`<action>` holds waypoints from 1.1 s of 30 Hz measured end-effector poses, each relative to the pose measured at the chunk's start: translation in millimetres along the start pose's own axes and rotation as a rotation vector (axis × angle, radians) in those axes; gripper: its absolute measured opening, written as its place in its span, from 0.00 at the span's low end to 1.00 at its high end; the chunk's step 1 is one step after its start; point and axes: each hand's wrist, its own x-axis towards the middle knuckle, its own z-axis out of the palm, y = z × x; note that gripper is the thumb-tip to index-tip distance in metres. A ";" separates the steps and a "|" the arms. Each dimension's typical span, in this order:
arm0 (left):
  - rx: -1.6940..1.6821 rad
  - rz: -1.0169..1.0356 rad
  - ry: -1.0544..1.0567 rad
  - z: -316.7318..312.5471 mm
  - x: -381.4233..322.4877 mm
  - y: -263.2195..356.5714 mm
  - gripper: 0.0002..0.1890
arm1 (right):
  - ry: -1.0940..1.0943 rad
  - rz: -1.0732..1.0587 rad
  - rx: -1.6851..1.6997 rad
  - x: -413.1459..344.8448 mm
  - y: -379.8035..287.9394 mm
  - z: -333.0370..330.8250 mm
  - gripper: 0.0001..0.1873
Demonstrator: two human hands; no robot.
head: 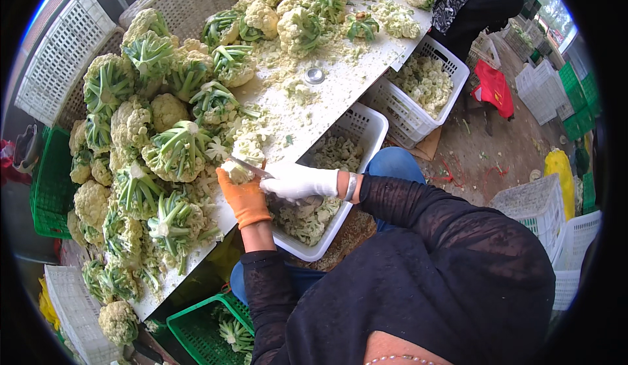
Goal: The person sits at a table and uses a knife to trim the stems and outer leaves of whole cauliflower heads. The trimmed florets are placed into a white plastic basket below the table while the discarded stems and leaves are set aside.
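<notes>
My left hand (243,193), in an orange glove, holds a piece of cauliflower (239,171) near the table's edge. In a white knitted glove, my right hand (299,181) grips a knife (250,167), whose blade lies against that piece. Beyond my hands, whole cauliflowers with cut green stalks (179,149) are heaped on the white table (324,105), its top strewn with crumbs. Below my hands stands a white plastic crate (314,254) with cut florets (306,220) in it. My fingers partly hide the held piece.
A second white crate (458,88) of florets stands beyond the first, near a person in dark clothes (471,12). A green crate (196,318) with leafy stalks is below the table's near edge. A round metal object (314,75) lies on the tabletop. Stacked crates (535,200) stand at right.
</notes>
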 end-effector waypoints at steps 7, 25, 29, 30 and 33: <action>0.082 0.058 -0.014 6.2 -2.3 -0.2 0.22 | 0.452 -0.232 -0.208 6.0 -5.9 -11.8 0.19; 0.684 -0.038 -0.038 18.3 -36.4 -0.2 0.14 | 0.260 -0.314 -0.574 5.7 14.8 -22.3 0.12; 0.640 -0.147 -0.021 11.1 -39.1 0.1 0.15 | 0.280 -0.095 -0.846 17.2 54.2 -19.2 0.13; 0.611 -0.169 -0.015 8.5 -39.4 3.7 0.15 | 0.287 -0.135 -0.905 16.5 53.8 -21.7 0.12; 0.553 -0.213 0.020 8.4 -43.3 3.6 0.16 | 0.253 -0.054 -0.629 -1.8 51.1 -20.7 0.14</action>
